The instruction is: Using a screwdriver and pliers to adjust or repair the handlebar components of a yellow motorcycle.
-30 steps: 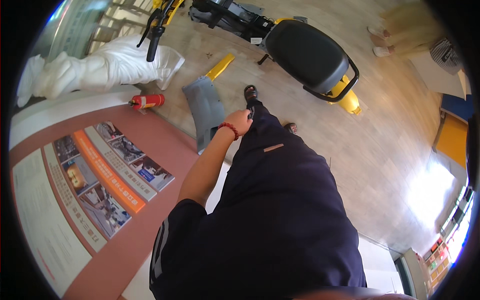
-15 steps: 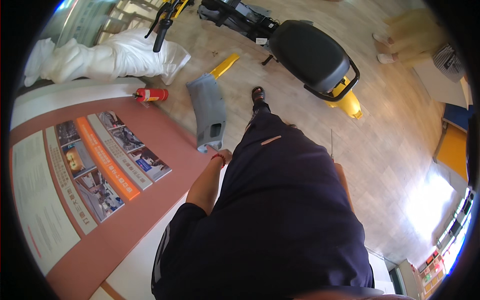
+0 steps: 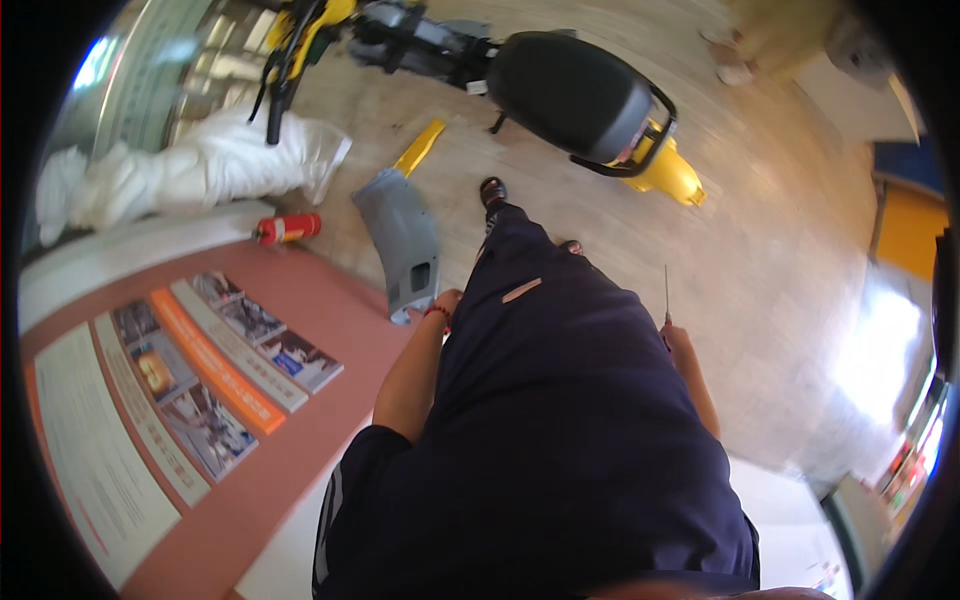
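Observation:
In my right hand (image 3: pixel 676 345) is a thin screwdriver (image 3: pixel 667 295), its slim shaft pointing up, away from me; my fingers are wrapped round its handle. My left hand (image 3: pixel 450 301), with a red beaded bracelet on the wrist, is right beside the near end of a curved grey plastic panel (image 3: pixel 402 240). My leg partly hides its fingers, and I cannot tell whether they touch the panel. The panel has a dark rectangular opening near this end. A yellow strip-like part (image 3: pixel 420 147) shows at its far end.
Ahead is a yellow scooter with a black seat (image 3: pixel 570 95). A red fire extinguisher (image 3: pixel 288 228) and a white-draped object (image 3: pixel 240 155) are at the left, past a reddish display board (image 3: pixel 320 300) with posters. Another person's feet (image 3: pixel 732 62) show at the upper right.
The view has shifted; the scooter now appears farther left and the extinguisher lower. My left hand has moved up along the panel's near end. My right hand shows more, still with the screwdriver.

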`<state>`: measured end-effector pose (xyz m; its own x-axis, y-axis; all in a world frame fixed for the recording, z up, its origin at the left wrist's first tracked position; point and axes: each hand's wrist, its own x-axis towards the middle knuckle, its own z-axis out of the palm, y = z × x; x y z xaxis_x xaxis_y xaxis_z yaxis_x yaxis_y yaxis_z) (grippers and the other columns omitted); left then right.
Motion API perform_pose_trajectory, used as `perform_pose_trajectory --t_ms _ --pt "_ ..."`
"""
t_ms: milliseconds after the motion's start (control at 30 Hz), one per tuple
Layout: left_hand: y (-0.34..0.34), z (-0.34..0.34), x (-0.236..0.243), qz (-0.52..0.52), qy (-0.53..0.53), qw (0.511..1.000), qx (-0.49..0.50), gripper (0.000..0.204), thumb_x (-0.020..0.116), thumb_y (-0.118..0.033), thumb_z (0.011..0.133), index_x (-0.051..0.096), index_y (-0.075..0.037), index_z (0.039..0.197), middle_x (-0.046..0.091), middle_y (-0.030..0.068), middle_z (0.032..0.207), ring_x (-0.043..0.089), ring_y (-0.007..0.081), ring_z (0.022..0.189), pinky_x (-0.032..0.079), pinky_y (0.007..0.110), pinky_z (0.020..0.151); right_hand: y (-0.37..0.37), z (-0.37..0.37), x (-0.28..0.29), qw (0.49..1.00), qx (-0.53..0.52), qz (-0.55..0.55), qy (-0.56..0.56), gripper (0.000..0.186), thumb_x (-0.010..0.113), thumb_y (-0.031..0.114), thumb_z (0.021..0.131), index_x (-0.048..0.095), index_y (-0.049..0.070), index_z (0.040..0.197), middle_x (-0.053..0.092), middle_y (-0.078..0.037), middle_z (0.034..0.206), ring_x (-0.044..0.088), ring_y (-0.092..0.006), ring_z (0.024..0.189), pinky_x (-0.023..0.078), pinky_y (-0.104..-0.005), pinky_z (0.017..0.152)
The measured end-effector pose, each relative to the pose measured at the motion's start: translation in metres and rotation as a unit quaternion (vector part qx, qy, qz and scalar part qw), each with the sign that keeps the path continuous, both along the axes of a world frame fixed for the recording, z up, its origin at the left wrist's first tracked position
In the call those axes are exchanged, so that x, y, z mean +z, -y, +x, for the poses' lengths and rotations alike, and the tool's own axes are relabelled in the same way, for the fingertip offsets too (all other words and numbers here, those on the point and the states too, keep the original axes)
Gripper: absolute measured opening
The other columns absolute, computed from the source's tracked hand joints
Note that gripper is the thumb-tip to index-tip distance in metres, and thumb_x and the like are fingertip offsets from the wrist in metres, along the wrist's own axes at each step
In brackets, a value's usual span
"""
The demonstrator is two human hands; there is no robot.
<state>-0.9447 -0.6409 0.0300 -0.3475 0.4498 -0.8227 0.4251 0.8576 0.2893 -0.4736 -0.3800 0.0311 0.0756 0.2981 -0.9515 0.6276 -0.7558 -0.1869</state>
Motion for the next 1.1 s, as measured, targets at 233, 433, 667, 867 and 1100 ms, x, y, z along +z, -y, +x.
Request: perform_pose_trajectory --t_ms 233,433,667,867,1100 --pt "-0.046 -0.024 -0.01 0.025 0.0 0.994 -0.11 0.042 0.058 -0.038 0.076 0.064 -0.004 0.099 0.063 0.0199 0.099 0.059 0.0345 0.095 0.046 0.038 0.083 0.042 -0.004 -0.008 0.979 -0.202 -0.009 -0.033 0.012 0.051 0.005 0.072 0.043 0.007 0.063 0.041 -0.004 0.052 0.037 -0.0138 0.038 0.026 -0.0278 0.033" --pt "-0.088 -0.037 -0.01 0.033 -0.004 0.984 -0.175 0.04 0.057 -0.037 0.076 0.064 -0.004 0.1 0.063 0.0198 0.098 0.06 0.0339 0.095 0.046 0.038 0.082 0.097 0.001 0.004 0.985 -0.16 -0.05 0.029 0.014 0.051 0.007 0.073 0.043 0.007 0.062 0.04 -0.004 0.051 0.036 -0.014 0.038 0.025 -0.0278 0.034" --pt "-0.226 -0.011 0.02 0.101 0.026 0.989 -0.107 0.035 0.054 -0.022 0.082 0.055 -0.004 0.113 0.065 0.0161 0.088 0.064 0.0243 0.082 0.049 0.034 0.072 0.142 0.027 0.017 0.978 -0.2 -0.051 -0.006 0.016 0.048 0.007 0.071 0.045 0.007 0.055 0.044 -0.005 0.05 0.038 -0.0158 0.036 0.026 -0.0306 0.034" --pt "-0.383 0.06 0.03 0.295 0.023 0.946 -0.134 0.043 0.059 -0.023 0.082 0.05 0.0 0.117 0.063 0.0173 0.098 0.063 0.0226 0.087 0.049 0.033 0.076 0.123 0.041 0.052 0.947 -0.321 0.001 0.026 0.012 0.048 0.007 0.07 0.047 0.005 0.059 0.044 -0.005 0.051 0.038 -0.0157 0.037 0.026 -0.0309 0.034" --pt "-0.483 0.12 0.005 0.162 -0.039 0.971 -0.174 0.041 0.061 -0.032 0.081 0.056 0.006 0.094 0.064 0.0206 0.087 0.064 0.0288 0.081 0.049 0.034 0.073 0.048 0.102 0.068 0.945 -0.32 0.017 0.06 0.008 0.049 0.007 0.069 0.048 0.004 0.062 0.045 -0.005 0.052 0.039 -0.0153 0.038 0.028 -0.0307 0.036"
